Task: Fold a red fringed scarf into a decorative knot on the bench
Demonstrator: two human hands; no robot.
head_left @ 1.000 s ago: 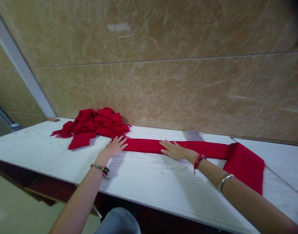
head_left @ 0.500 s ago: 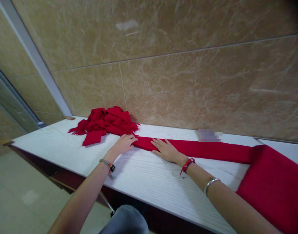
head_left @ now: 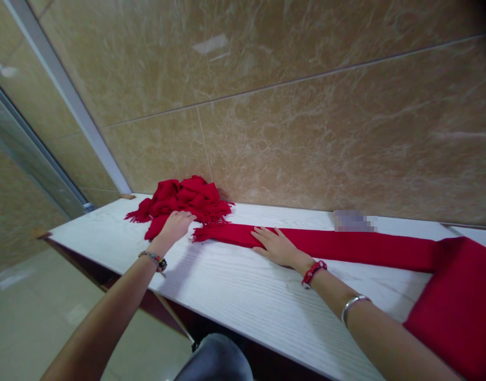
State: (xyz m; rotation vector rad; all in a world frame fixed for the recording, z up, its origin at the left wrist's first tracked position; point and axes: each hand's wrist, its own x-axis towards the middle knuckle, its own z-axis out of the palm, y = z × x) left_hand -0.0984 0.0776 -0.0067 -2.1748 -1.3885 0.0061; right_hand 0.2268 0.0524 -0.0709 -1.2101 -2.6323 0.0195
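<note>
A red scarf (head_left: 358, 248) lies folded into a long strip along the table, its fringed end at the left and a wider part turned toward me at the right. My right hand (head_left: 278, 246) rests flat on the strip with fingers spread. My left hand (head_left: 176, 226) is raised off the strip, just left of its fringe, and overlaps a crumpled pile of red fringed scarf (head_left: 187, 196) in view. Its fingers point right, loosely extended, with nothing visible in them; whether they touch the pile I cannot tell.
The white wood-grain table (head_left: 243, 296) stands against a tan marble-patterned wall (head_left: 306, 132). A blurred-out grey object (head_left: 348, 220) sits behind the strip. Small brown piece (head_left: 127, 196) lies at the table's back left. My knee (head_left: 215, 360) is below the front edge.
My left hand has left the strip's end and moved left and up, uncovering the fringe. My right hand stays on the scarf. The view has shifted slightly.
</note>
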